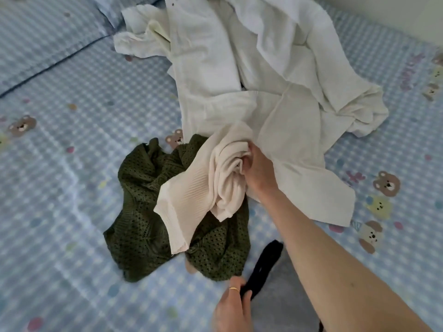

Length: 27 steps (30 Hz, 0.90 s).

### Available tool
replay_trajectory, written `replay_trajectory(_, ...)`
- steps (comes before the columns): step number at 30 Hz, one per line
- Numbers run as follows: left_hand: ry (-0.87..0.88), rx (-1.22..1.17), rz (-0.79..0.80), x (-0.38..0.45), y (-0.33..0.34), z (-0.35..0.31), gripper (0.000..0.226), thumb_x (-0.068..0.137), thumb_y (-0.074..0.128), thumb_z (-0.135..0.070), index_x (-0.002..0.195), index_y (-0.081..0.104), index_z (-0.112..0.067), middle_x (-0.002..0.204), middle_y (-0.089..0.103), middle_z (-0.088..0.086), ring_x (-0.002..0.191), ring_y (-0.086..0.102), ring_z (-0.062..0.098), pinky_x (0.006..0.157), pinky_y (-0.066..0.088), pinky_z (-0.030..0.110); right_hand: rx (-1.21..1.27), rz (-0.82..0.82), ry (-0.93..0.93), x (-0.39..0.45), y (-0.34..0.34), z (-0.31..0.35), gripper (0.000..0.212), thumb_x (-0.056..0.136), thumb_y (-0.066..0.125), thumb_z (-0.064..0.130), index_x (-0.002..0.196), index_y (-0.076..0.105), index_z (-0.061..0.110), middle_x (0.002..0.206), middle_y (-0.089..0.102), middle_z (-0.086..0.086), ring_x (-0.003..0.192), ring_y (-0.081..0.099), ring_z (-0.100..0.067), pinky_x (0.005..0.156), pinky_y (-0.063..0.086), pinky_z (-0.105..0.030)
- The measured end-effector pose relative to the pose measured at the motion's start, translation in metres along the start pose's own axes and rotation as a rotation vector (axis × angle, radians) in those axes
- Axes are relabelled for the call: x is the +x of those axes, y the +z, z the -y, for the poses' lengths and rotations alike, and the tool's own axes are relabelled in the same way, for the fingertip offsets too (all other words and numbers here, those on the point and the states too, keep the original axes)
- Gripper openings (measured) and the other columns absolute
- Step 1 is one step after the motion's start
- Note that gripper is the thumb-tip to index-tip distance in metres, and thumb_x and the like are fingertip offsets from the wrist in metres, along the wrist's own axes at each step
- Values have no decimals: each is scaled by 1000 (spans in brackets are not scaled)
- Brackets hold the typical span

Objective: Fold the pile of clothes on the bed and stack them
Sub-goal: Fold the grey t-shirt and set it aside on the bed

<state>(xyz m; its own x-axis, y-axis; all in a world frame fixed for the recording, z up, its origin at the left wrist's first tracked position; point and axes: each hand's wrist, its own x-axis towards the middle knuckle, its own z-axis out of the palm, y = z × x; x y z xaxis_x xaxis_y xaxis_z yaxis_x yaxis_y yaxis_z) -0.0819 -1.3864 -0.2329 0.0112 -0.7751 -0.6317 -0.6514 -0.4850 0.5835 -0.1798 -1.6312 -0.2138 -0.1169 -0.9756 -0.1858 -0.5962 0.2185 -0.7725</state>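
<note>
A cream top (203, 183), bunched over a green sweater (143, 212) mid-bed (60, 188), is gripped by the right hand (259, 171); a black strap (261, 267) is pinched by the left hand (231, 307). Lifting may drag the sweater along.

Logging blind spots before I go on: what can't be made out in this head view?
- Green knit: middle hidden under the cream ribbed garment.
- Right hand: fingertips buried in that garment.
- Black piece: lower end hidden in the left hand; type unclear.
- White clothes: cut off by the top edge.
</note>
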Motion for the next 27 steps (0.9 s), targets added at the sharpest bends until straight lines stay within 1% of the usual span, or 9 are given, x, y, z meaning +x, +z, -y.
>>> replay_trajectory(2, 31, 28, -58, -1, 2, -3, 14, 97, 44, -35, 101, 32, -39, 79, 47, -19, 96, 62, 7, 69, 37, 11, -93, -46, 101, -17, -18, -26, 49, 98, 41, 33, 141, 34, 11, 129, 55, -11, 120, 50, -29, 94, 39, -36)
replay_trajectory(4, 17, 14, -42, -5, 1, -3, 10, 98, 44, -33, 105, 37, -35, 87, 52, -14, 97, 62, 10, 72, 41, 14, -232, -12, 196, -52, -36, -64, 45, 100, 40, 27, 140, 34, 6, 125, 57, -14, 117, 52, -33, 91, 40, -36)
replay_trajectory(6, 9, 5, -38, -1, 2, -1, 10, 98, 45, -32, 102, 36, -34, 90, 55, -11, 97, 63, 14, 73, 42, 18, -382, 193, 181, -83, -46, -93, 34, 98, 43, 14, 130, 47, 5, 120, 60, -15, 114, 55, -32, 91, 39, -33)
replay_trajectory(9, 21, -13, -62, 1, 2, 0, 14, 97, 46, -31, 97, 32, -34, 97, 64, -4, 95, 63, 19, 73, 44, 26, -381, 528, 66, -120, -55, -115, 37, 88, 64, 24, 124, 56, 17, 120, 59, 0, 114, 52, -17, 97, 38, -25)
replay_trajectory(13, 32, -52, -135, 10, -1, 3, 10, 97, 48, -28, 95, 38, -28, 91, 65, 2, 88, 64, 26, 70, 45, 33, -308, 716, 85, -119, -68, -112, 56, 75, 75, 43, 125, 52, 37, 116, 57, 15, 111, 44, -10, 97, 38, -26)
replay_trajectory(18, 81, -36, -183, 21, -8, 7, 7, 97, 46, -28, 97, 42, -22, 86, 65, 4, 81, 63, 26, 70, 48, 37, -419, 959, 42, -99, -72, -105, 64, 73, 77, 41, 130, 49, 35, 123, 53, 12, 113, 42, -9, 99, 36, -29)
replay_trajectory(20, 91, -29, -199, 22, -7, 9, 9, 97, 47, -28, 94, 39, -24, 81, 63, 1, 75, 62, 24, 66, 48, 37, -503, 945, -47, -92, -68, -107, 46, 77, 74, 35, 120, 59, 26, 115, 59, 7, 107, 48, -13, 94, 39, -31)
replay_trajectory(23, 104, 6, -218, 27, -2, 11, 10, 97, 46, -30, 95, 39, -24, 72, 59, -2, 66, 60, 21, 58, 44, 35, -449, 669, -129, -86, -55, -110, 13, 83, 70, 22, 95, 67, 17, 97, 68, 1, 96, 61, -20, 85, 45, -32)
replay_trajectory(27, 135, 229, -260, 34, 1, 7, 22, 95, 51, -29, 111, 45, -16, 94, 61, 2, 82, 63, 21, 66, 50, 33, -594, 312, -107, -94, -28, -112, 20, 84, 67, 31, 100, 63, 19, 105, 65, 0, 103, 54, -23, 87, 42, -35)
